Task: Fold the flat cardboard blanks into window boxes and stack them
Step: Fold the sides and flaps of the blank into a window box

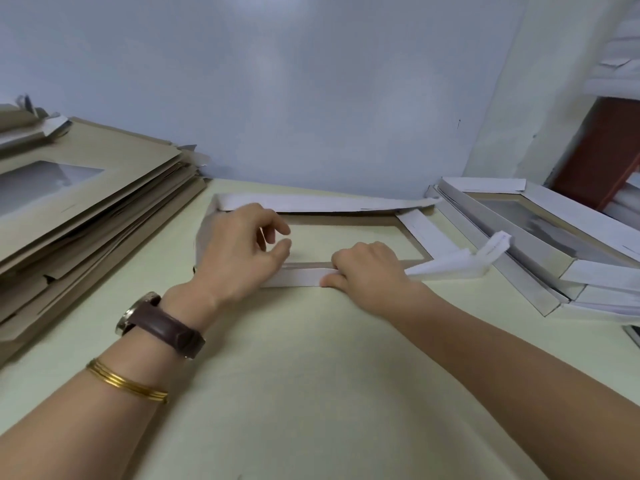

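Pale desk point(294, 358), blue wall behind. Flat blanks point(104, 202) piled at nine o'clock. At twelve, my half-folded box point(412, 226): left hand point(239, 254) hovers loose-fingered, holding nothing, right hand point(370, 268) pinches the near flap point(298, 274). Release early and it may spring flat. Finished boxes point(554, 216) at two.

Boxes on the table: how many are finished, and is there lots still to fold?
A few folded window boxes are stacked on the right, so some are done. One box is half-made in the middle: the right hand grips its near flap, and the left hand rests at its left side. A thick pile of flat blanks waits on the left, so lots remain.
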A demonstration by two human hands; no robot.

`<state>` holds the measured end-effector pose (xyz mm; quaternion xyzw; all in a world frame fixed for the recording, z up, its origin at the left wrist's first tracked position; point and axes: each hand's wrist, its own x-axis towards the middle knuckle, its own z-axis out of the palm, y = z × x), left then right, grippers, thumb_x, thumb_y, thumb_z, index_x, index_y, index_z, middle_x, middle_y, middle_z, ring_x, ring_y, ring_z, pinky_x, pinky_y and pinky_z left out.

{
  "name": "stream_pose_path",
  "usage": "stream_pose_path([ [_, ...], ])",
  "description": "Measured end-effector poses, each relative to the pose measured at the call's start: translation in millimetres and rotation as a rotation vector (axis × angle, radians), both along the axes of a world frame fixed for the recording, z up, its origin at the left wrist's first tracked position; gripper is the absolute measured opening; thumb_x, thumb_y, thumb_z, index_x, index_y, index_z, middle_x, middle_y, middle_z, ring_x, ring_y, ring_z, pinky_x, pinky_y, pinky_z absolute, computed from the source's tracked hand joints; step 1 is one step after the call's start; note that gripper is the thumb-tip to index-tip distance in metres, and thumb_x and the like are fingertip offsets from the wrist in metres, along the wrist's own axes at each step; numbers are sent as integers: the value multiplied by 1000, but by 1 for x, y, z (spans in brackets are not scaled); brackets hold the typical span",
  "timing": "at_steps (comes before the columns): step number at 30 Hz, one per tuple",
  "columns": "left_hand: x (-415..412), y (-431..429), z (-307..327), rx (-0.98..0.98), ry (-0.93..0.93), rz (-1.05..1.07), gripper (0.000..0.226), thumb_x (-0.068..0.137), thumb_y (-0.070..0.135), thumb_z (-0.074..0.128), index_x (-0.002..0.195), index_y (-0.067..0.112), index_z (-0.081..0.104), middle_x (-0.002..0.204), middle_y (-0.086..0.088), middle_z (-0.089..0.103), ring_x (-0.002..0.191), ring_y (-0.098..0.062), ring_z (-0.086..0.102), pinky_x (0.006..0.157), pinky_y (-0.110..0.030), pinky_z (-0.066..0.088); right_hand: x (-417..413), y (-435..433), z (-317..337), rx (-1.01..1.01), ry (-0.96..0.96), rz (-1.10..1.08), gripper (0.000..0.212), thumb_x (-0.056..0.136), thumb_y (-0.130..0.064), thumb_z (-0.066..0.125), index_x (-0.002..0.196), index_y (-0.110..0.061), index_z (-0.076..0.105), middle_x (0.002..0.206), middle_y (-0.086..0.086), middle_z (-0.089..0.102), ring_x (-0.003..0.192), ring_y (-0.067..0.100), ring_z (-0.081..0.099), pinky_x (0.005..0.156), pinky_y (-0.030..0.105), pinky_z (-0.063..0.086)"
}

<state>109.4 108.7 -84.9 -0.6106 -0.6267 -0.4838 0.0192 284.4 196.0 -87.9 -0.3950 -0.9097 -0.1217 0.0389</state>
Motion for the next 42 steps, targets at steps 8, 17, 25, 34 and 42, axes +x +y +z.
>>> stream_pose_path([
  [8,3,10,-23,-336,120,-92,39,90,11,48,125,25,58,69,11,59,70,-6,52,62,-27,37,-26,-9,0,-29,41,-23,32,96,-48,48,87,-18,44,85,5,44,82,27,45,68,32,27],
  [17,-7,17,-33,-377,151,36,14,93,21,54,97,19,68,84,4,65,87,-23,57,70,-31,41,18,4,0,-187,129,-50,15,87,-29,56,80,-15,57,85,6,60,80,29,54,59,32,33],
  [25,-27,21,-33,-398,133,295,18,94,27,49,99,20,66,99,-4,68,96,-31,58,77,-36,47,85,12,5,-295,89,-160,19,85,-35,60,89,-20,70,77,0,61,76,20,57,68,38,50],
  [34,-23,23,-33,-394,48,230,33,97,28,49,126,11,52,108,-4,65,104,-30,57,83,-35,43,91,0,7,-121,-144,-72,35,96,-38,44,67,-19,40,77,1,48,82,25,51,67,36,45],
  [42,12,12,-24,-366,11,-254,22,99,27,49,117,33,61,89,15,63,80,0,55,74,-18,39,24,-41,10,-32,-88,38,19,98,-30,45,83,-19,38,81,5,45,76,28,42,59,32,21],
])
